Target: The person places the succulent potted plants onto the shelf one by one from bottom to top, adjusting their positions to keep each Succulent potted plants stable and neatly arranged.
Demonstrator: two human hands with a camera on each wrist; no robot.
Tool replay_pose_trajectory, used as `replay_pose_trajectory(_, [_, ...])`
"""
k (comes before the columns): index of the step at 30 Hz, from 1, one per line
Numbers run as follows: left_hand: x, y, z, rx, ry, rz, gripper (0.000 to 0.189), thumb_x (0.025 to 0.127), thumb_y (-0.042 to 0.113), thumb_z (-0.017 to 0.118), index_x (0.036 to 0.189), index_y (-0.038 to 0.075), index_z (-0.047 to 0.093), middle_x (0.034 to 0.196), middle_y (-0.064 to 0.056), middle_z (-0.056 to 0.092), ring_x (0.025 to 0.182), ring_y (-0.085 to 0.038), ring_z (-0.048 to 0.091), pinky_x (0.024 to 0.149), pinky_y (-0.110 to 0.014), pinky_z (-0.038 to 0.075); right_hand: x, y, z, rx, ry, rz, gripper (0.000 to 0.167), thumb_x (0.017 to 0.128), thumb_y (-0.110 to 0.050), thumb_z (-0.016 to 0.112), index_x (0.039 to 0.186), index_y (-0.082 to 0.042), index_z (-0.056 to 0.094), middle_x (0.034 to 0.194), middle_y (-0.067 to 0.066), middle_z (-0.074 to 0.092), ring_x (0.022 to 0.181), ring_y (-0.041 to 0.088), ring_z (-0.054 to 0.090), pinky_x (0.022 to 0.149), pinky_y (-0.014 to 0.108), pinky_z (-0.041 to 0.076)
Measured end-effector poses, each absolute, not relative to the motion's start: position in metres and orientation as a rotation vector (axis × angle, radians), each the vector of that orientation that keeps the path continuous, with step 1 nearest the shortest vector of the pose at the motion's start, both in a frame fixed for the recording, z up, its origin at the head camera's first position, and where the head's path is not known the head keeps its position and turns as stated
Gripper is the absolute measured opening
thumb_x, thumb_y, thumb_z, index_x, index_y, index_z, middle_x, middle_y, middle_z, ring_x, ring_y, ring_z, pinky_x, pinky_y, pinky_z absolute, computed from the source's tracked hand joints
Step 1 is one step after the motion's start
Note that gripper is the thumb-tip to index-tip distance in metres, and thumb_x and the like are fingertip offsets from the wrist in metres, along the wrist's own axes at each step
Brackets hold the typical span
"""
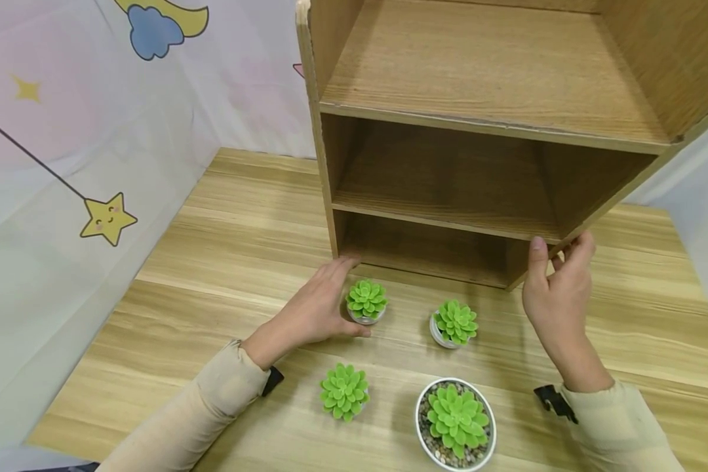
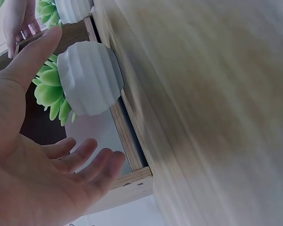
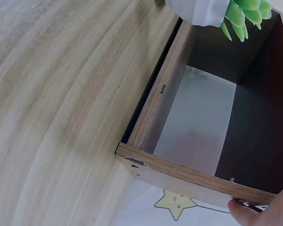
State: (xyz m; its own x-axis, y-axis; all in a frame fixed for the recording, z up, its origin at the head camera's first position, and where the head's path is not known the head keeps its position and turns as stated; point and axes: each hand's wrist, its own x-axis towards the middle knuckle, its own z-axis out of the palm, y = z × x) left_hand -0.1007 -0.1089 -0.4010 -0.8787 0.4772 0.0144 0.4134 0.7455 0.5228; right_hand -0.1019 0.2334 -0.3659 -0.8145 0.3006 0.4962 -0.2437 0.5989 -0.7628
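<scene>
A wooden shelf unit [image 1: 495, 124] with open compartments stands at the back of the table. My right hand [image 1: 560, 288] grips the front edge of its right side panel low down, thumb on the inner side and fingers on the outer side. In the right wrist view, a fingertip [image 3: 240, 212] touches the panel. My left hand [image 1: 315, 305] is spread around a small potted succulent [image 1: 366, 300], just before the shelf's lower left corner. The left wrist view shows its white ribbed pot [image 2: 90, 77] between thumb and fingers, which do not visibly close on it.
To the right stands another small potted succulent [image 1: 455, 322]. Nearer are a third small succulent [image 1: 345, 392] and a larger one in a round white pot [image 1: 455, 423] with pebbles. A printed curtain [image 1: 53, 131] hangs behind the wooden table [image 1: 171, 282].
</scene>
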Motion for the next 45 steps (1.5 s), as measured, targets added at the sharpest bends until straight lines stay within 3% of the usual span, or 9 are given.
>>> replay_pose_trajectory(9, [-0.102, -0.108, -0.402, 0.698, 2.778, 0.846, 0.116, 0.06, 0.05, 0.092, 0.147, 0.0, 0.034, 0.147, -0.015, 0.041, 0.135, -0.031, 0.036, 0.112, -0.043, 0.028, -0.104, 0.234, -0.367, -0.031, -2.216, 1.216, 0.043, 0.103, -0.027, 0.05, 0.139, -0.009, 0.037, 0.12, 0.011, 0.055, 0.118, 0.015, 0.051, 0.104, 0.031, 0.039])
replay_pose_trajectory(14, [-0.101, -0.108, -0.403, 0.69, 2.747, 0.878, 0.113, 0.06, 0.048, 0.093, 0.146, 0.001, 0.036, 0.145, -0.013, 0.042, 0.133, -0.029, 0.039, 0.11, -0.042, 0.031, -0.105, 0.234, -0.367, -0.044, -2.218, 1.218, 0.038, 0.104, -0.027, 0.049, 0.133, -0.006, 0.041, 0.113, 0.002, 0.052, 0.113, 0.013, 0.052, 0.103, 0.029, 0.04])
replay_pose_trajectory(20, [-0.102, -0.107, -0.402, 0.692, 2.721, 0.932, 0.111, 0.061, 0.045, 0.093, 0.145, 0.0, 0.038, 0.143, -0.014, 0.043, 0.13, -0.029, 0.042, 0.109, -0.041, 0.033, -0.11, 0.235, -0.367, -0.043, -2.189, 1.203, 0.031, 0.103, -0.026, 0.05, 0.124, -0.003, 0.047, 0.099, -0.005, 0.051, 0.094, 0.008, 0.054, 0.088, 0.021, 0.043])
replay_pose_trajectory(28, [-0.104, -0.106, -0.402, 0.687, 2.63, 1.016, 0.104, 0.062, 0.039, 0.094, 0.142, -0.001, 0.041, 0.137, -0.011, 0.046, 0.121, -0.026, 0.051, 0.103, -0.04, 0.041, -0.111, 0.236, -0.366, -0.072, -2.178, 1.214, 0.023, 0.103, -0.027, 0.051, 0.113, -0.006, 0.05, 0.088, -0.006, 0.052, 0.076, 0.009, 0.052, 0.071, 0.02, 0.039])
replay_pose_trajectory(45, [-0.11, -0.106, -0.403, 0.677, 2.498, 1.115, 0.098, 0.063, 0.033, 0.095, 0.14, -0.001, 0.043, 0.128, -0.009, 0.05, 0.111, -0.021, 0.055, 0.098, -0.035, 0.044, -0.119, 0.237, -0.363, -0.169, -2.117, 1.149, 0.031, 0.103, -0.028, 0.052, 0.126, -0.008, 0.058, 0.098, -0.004, 0.061, 0.087, 0.005, 0.055, 0.072, 0.019, 0.039])
